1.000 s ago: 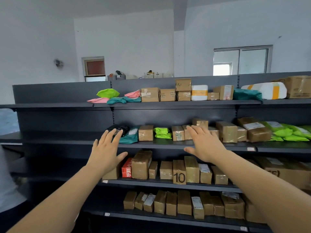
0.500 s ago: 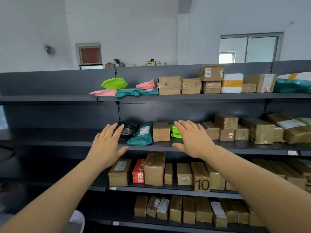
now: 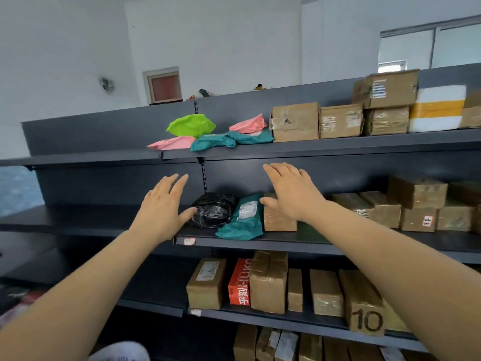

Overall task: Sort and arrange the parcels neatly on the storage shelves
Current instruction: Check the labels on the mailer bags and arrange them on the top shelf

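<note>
As two hands (image 3: 162,208) (image 3: 294,195) spread, one black parcel (image 3: 213,211) lies.

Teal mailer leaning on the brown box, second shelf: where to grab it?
Likely the front edge of the teal mailer, pinched from the front. It lies tilted between the black bag and the brown box, so both sides are blocked; only the end at the shelf lip is free.
</note>
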Motion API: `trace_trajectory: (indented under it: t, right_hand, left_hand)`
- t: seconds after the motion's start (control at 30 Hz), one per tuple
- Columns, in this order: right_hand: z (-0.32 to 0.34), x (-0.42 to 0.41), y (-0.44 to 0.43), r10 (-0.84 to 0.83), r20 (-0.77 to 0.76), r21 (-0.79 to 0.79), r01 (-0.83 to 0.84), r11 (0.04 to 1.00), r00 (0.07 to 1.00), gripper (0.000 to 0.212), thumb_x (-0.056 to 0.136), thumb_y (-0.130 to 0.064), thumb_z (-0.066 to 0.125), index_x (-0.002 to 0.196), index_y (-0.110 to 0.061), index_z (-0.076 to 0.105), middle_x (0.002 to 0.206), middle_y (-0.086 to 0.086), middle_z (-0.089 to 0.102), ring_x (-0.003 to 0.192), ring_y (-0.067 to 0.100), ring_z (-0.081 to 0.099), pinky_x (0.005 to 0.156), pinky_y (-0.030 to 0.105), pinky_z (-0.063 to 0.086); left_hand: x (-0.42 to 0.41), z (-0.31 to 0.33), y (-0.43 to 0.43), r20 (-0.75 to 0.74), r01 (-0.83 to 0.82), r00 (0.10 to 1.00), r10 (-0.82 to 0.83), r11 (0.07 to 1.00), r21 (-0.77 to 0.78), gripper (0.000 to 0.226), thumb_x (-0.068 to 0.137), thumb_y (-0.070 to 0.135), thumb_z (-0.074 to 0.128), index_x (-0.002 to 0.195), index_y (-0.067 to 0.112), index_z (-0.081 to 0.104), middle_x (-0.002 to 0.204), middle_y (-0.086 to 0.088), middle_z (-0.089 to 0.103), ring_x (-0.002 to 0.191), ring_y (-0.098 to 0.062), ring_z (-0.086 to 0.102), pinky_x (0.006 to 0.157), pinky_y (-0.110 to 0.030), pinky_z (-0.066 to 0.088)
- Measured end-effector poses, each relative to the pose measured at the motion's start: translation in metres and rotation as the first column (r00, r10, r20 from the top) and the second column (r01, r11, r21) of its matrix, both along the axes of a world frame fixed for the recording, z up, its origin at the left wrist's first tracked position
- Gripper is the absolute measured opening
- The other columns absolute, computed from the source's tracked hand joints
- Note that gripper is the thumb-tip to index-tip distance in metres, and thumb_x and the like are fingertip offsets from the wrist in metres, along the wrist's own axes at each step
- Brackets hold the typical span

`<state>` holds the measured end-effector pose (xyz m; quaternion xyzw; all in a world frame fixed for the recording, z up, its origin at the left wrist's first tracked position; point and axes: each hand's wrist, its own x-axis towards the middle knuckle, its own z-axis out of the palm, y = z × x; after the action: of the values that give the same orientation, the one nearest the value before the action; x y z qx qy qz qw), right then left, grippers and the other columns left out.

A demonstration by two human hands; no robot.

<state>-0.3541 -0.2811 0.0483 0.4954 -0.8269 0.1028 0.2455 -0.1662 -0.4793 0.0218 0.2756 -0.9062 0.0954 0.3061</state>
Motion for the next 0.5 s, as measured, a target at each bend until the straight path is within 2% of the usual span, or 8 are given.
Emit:
trace_trajectory:
  t: [0.2,0.5]
  right_hand:
    - [0.025,-0.052,-0.048,0.096,-0.069,-0.047,-0.099,0.994,0.993,0.077,0.092,-0.049,0.049,0.151,-0.017,0.012,0.153,0.004,0.024,0.141,0.025,0.021,0.114,0.043,0.023]
    - [0.045,-0.091,-0.105,0.184,-0.137,-0.097,-0.198,0.975,0.973,0.073,0.091,-0.047,0.051,0.149,-0.016,0.02,0.149,0.005,0.031,0.134,0.026,0.031,0.109,0.04,0.03]
  left_hand:
    - [-0.049,0.02,-0.04,-0.081,-0.009,0.997,0.009,1.0,-0.004,0.078,0.089,0.042,0.058,0.15,0.014,0.019,0.154,-0.009,0.024,0.142,-0.025,0.021,0.116,-0.038,0.02]
    - [-0.087,0.039,-0.1,-0.214,0.005,0.977,-0.005,1.0,0.002,0.075,0.088,0.036,0.062,0.148,0.01,0.026,0.151,-0.011,0.03,0.139,-0.027,0.026,0.114,-0.037,0.021]
